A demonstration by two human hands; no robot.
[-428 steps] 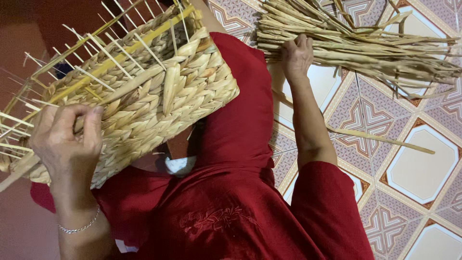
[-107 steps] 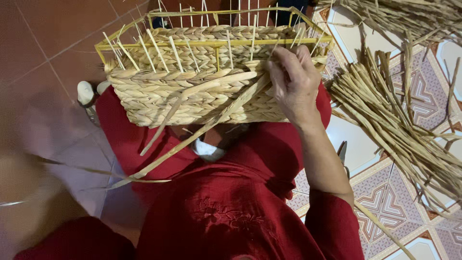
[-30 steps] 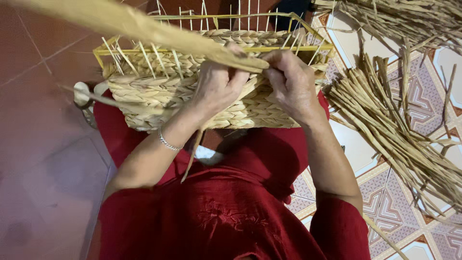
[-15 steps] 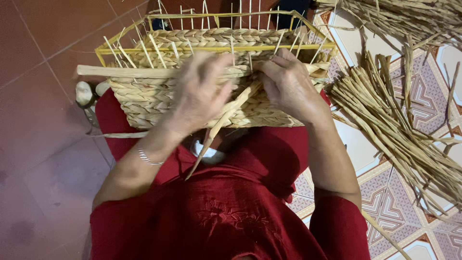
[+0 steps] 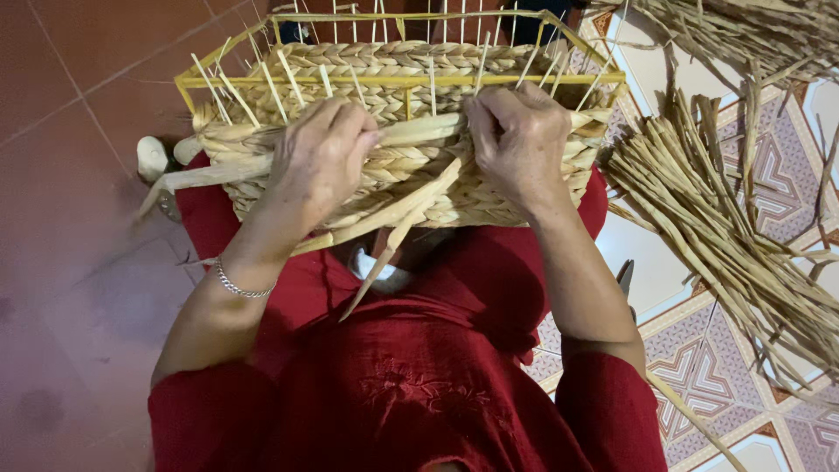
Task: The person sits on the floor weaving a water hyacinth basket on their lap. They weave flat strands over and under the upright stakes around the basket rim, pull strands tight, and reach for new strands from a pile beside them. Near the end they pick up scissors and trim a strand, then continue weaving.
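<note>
1. 2 hands are at work on 1 half-woven basket (image 5: 411, 188), which rests on the lap of a person in red clothing (image 5: 411, 393).
2. Far left: red floor tiles (image 5: 79, 175). A small pale object (image 5: 153, 157) lies just beside the basket's left end; its kind cannot be told.
3. A flat strand (image 5: 218, 173) juts out leftward from the basket's near wall and runs back under the left hand.
4. Left hand (image 5: 319, 162): curled, fingers closed on the strand and pressed against the near wall. A thin metal bracelet (image 5: 240, 284) sits on that wrist.
5. Basket: yellow frame (image 5: 402, 80) with thin upright spokes (image 5: 433, 83) rising above the woven rows. Weave covers the lower walls; the tops of the spokes stand bare.
6. A loose strand end (image 5: 393, 240) hangs diagonally from between the 2 hands down toward the lap.
7. Right hand (image 5: 520, 140): curled, fingertips pinching the weave at the near wall's top row, just under the frame. Whether it grips the same strand cannot be told.
8. Right of the basket: a bundle of dry strands (image 5: 725, 227) lies fanned out on patterned tiles (image 5: 752, 175), close to the basket's right end.
9. Upper right: a second heap (image 5: 743, 35) of the same material, apart from the hands.
</note>
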